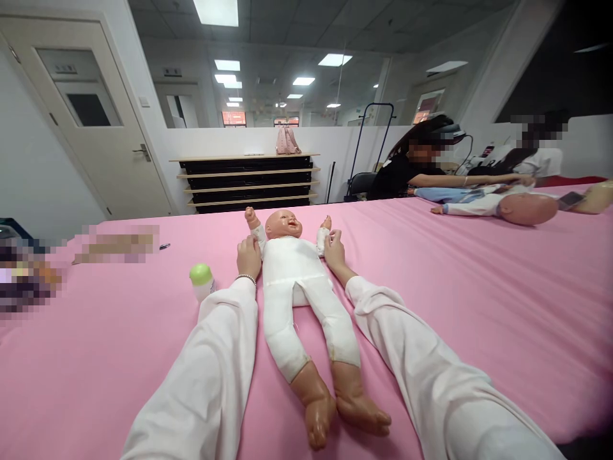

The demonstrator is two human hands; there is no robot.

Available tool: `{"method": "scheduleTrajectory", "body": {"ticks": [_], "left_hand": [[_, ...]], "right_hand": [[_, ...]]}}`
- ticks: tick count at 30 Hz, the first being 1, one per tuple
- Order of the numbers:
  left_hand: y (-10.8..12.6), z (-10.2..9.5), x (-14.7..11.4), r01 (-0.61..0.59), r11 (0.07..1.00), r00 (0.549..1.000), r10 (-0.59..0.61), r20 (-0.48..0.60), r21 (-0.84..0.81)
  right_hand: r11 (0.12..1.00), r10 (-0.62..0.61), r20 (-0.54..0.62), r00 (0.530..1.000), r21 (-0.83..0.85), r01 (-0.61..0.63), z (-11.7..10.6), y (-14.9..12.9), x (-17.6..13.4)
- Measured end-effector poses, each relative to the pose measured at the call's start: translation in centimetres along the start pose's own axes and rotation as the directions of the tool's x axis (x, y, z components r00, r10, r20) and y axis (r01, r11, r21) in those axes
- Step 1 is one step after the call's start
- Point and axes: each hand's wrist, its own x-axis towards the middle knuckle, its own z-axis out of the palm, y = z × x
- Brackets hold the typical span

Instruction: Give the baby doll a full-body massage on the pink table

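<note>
A baby doll (294, 262) with a white cloth body lies on its back on the pink sheet (460, 306), head away from me and bare feet toward me. Its arms are raised beside its head. My left hand (249, 257) has its fingers closed round the doll's arm on the left. On the other side, my right hand (334, 248) pinches the doll's other arm near the wrist. Both of my sleeves are white, and a beaded bracelet circles my left wrist.
A bottle with a green cap (201, 275) stands left of my left forearm. Farther left lies a small pen-like item (165, 246). At the far right a person in black (400, 169) handles another doll (524, 209). Slatted shelving (249, 182) with a pink backpack (287, 140) stands behind the table.
</note>
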Motion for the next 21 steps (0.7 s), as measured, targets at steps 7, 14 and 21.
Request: {"method": "scheduleTrajectory", "body": {"ticks": [7, 14, 21], "left_hand": [[-0.9, 1.6, 1.4, 0.014, 1.0, 0.983, -0.015, 0.184, 0.006], [-1.0, 1.6, 1.7, 0.123, 0.984, 0.926, -0.161, 0.341, 0.132], [-1.1, 1.0, 1.1, 0.167, 0.981, 0.963, -0.141, 0.228, -0.098]], "right_hand": [[0.998, -0.049, 0.02, 0.999, 0.032, 0.049, 0.5, 1.0, 0.7], [0.998, -0.054, 0.162, 0.985, -0.028, 0.059, 0.7, 1.2, 0.6], [0.999, -0.011, 0.131, 0.991, -0.032, 0.015, -0.1, 0.1, 0.0]]}}
